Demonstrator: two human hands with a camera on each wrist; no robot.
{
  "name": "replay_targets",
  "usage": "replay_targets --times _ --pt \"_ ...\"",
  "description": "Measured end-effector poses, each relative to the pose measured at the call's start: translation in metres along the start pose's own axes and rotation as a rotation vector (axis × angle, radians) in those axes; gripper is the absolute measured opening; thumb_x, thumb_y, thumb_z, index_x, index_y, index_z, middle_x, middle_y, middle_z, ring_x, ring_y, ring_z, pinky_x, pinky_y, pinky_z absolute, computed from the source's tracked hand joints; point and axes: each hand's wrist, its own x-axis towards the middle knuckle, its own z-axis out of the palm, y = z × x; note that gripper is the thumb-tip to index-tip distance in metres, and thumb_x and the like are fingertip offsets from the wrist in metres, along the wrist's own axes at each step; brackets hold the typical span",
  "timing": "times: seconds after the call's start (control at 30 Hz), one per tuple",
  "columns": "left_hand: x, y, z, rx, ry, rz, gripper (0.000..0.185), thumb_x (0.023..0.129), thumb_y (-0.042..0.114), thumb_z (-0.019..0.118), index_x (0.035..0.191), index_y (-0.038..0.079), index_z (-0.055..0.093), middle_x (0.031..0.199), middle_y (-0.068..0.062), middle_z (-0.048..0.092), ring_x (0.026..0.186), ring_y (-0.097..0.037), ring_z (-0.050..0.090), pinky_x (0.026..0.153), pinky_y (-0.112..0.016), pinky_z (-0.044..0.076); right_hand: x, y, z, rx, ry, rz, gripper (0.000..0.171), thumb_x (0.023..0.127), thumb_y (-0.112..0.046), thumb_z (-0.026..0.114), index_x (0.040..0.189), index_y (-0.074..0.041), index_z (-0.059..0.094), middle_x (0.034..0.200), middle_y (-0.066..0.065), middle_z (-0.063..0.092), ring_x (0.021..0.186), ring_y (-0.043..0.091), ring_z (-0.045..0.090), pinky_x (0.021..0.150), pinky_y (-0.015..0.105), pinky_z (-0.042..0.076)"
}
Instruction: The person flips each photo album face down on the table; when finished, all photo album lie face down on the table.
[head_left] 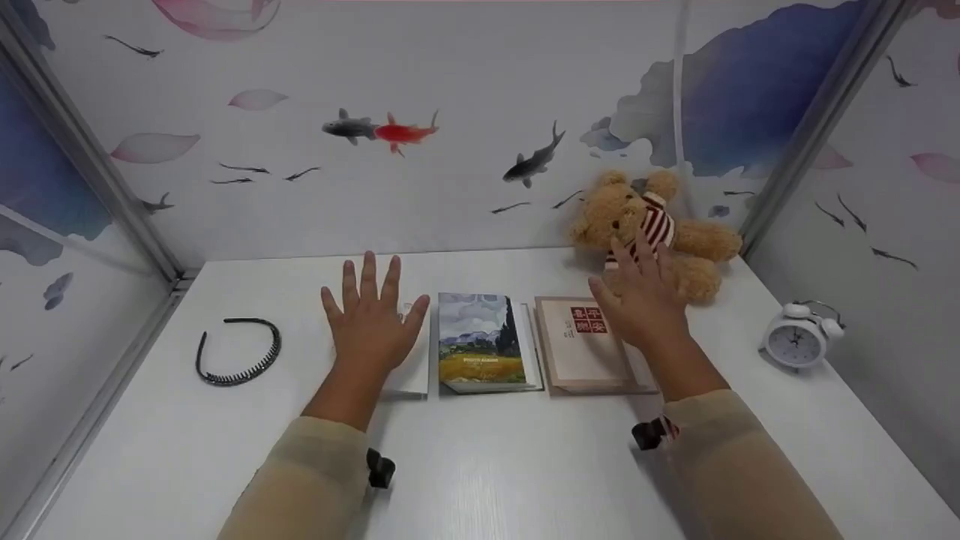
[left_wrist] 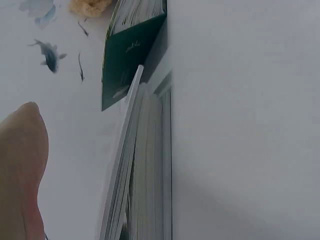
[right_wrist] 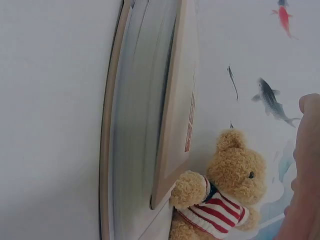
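My left hand (head_left: 371, 330) has its fingers spread, palm down, over a white book (head_left: 414, 367) that it partly hides. In the left wrist view, this book's page edges (left_wrist: 145, 165) show beside my thumb (left_wrist: 22, 170), with a gap between them. A photo album (head_left: 480, 337) with a painted landscape cover lies in the middle. My right hand (head_left: 649, 304), fingers also spread, overlaps the right side of a beige album (head_left: 581, 360) with red characters. In the right wrist view, the beige album's pages (right_wrist: 140, 120) stand apart from the hand. Neither hand holds anything.
A teddy bear (head_left: 694, 240) in a striped shirt lies at the back right, behind my right hand. At the right stands a white twin-bell alarm clock (head_left: 796, 345). A black toothed headband (head_left: 259, 367) lies on the left. Fish-printed panels (head_left: 465, 202) enclose the white table (head_left: 480, 465).
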Motion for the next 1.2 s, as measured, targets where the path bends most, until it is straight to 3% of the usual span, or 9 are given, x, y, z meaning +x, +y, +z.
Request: replay_targets --times 0.17,0.33,0.57,0.77,0.97,1.07,1.2 --pt "-0.004 0.020 0.005 -0.022 -0.029 0.025 0.085 0.105 0.075 0.032 0.174 0.034 0.001 0.183 -0.009 -0.006 0.170 -0.039 -0.008 0.131 -0.076 -0.003 -0.007 0.006 -0.003 0.021 0.013 0.002 0.086 0.099 -0.086 0.027 0.171 -0.046 0.000 0.182 -0.007 -0.015 0.169 0.042 -0.008 0.121 0.088 0.003" --pt "-0.009 0.042 0.011 -0.080 -0.033 0.047 0.083 0.106 0.073 0.034 0.174 0.035 0.004 0.184 -0.008 0.001 0.170 -0.038 -0.003 0.132 -0.074 0.002 -0.014 0.014 -0.005 0.064 0.026 -0.014 0.081 0.105 -0.076 0.036 0.173 -0.040 0.012 0.184 -0.001 -0.005 0.169 0.042 -0.003 0.121 0.087 0.004" --pt "-0.026 0.080 0.015 -0.390 -0.090 0.085 0.078 0.109 0.065 0.040 0.174 0.032 0.011 0.182 -0.008 0.014 0.170 -0.036 0.012 0.134 -0.065 0.021 -0.027 0.016 -0.004 0.204 0.022 -0.018 0.078 0.106 -0.075 0.034 0.173 -0.038 0.015 0.183 0.003 0.012 0.167 0.045 0.013 0.123 0.085 0.014" --pt "-0.044 0.119 0.013 -0.702 -0.220 0.073 0.072 0.112 0.057 0.044 0.173 0.034 0.015 0.180 -0.006 0.021 0.167 -0.035 0.024 0.131 -0.065 0.031 -0.036 0.017 -0.004 0.327 0.032 -0.025 0.077 0.108 -0.071 0.037 0.172 -0.032 0.021 0.180 0.007 0.024 0.166 0.043 0.019 0.128 0.077 0.018" --pt "-0.059 0.152 0.021 -0.959 -0.332 0.077 0.071 0.111 0.058 0.042 0.173 0.036 0.014 0.181 -0.005 0.018 0.167 -0.034 0.022 0.132 -0.067 0.026 -0.036 0.025 0.001 0.453 -0.006 -0.009 0.079 0.108 -0.072 0.037 0.172 -0.029 0.023 0.176 0.009 0.033 0.163 0.041 0.030 0.128 0.070 0.029" --pt "-0.063 0.163 0.030 -1.021 -0.341 0.059 0.070 0.111 0.060 0.042 0.172 0.038 0.015 0.181 -0.003 0.018 0.168 -0.034 0.020 0.131 -0.069 0.024 -0.034 0.028 0.004 0.510 -0.053 0.008 0.080 0.106 -0.074 0.037 0.172 -0.030 0.024 0.176 0.008 0.033 0.162 0.040 0.031 0.128 0.068 0.032" --pt "-0.064 0.173 0.040 -1.099 -0.346 0.038 0.069 0.111 0.058 0.041 0.172 0.037 0.017 0.181 -0.005 0.018 0.168 -0.035 0.019 0.131 -0.070 0.022 -0.031 0.032 0.008 0.585 -0.098 0.039 0.082 0.104 -0.077 0.038 0.171 -0.031 0.025 0.176 0.007 0.033 0.163 0.038 0.029 0.130 0.067 0.028"
